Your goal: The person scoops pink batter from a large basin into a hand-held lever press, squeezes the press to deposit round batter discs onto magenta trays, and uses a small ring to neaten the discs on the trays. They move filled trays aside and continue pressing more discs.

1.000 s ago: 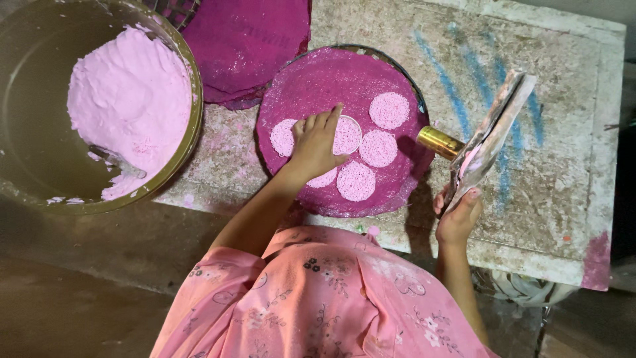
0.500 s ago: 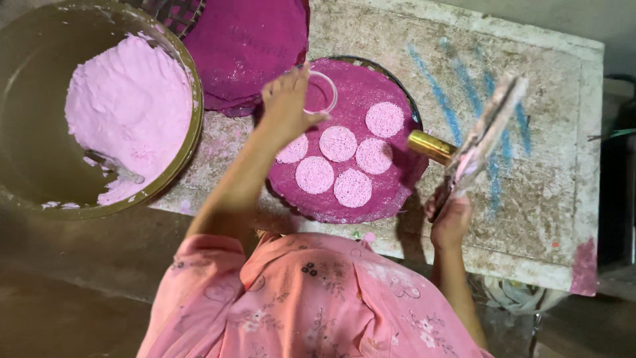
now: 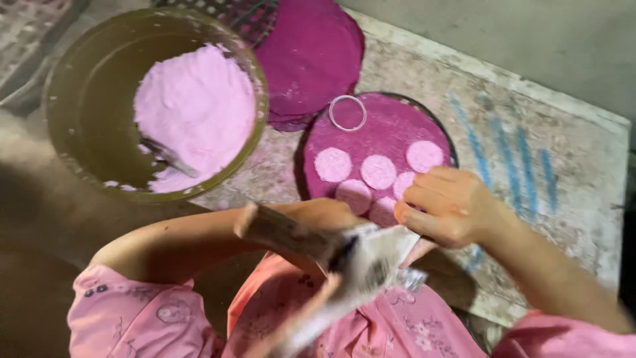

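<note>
A round magenta tray [image 3: 391, 122] lies on the slab with several pale pink discs [image 3: 378, 171] on its near half and a thin white ring [image 3: 347, 113] at its far edge. My right hand [image 3: 450, 205] is curled over the tray's near rim, closed on the white end of a blurred scraper [image 3: 371, 262]. Its wooden handle [image 3: 271, 229] lies across my left wrist. My left hand [image 3: 334, 215] is mostly hidden behind the scraper, close to the nearest discs, so its grip cannot be made out.
A large olive bowl [image 3: 66, 93] at the left holds a heap of pink powder [image 3: 195, 106] with a utensil [image 3: 165, 156] stuck in it. A second magenta tray [image 3: 311, 53] lies behind. The rough slab [image 3: 570, 199] has blue streaks [image 3: 503, 152].
My left hand has drawn back from the tray's far side, leaving the ring there. The scraper has swung from the right side to in front of my body. The view has moved closer.
</note>
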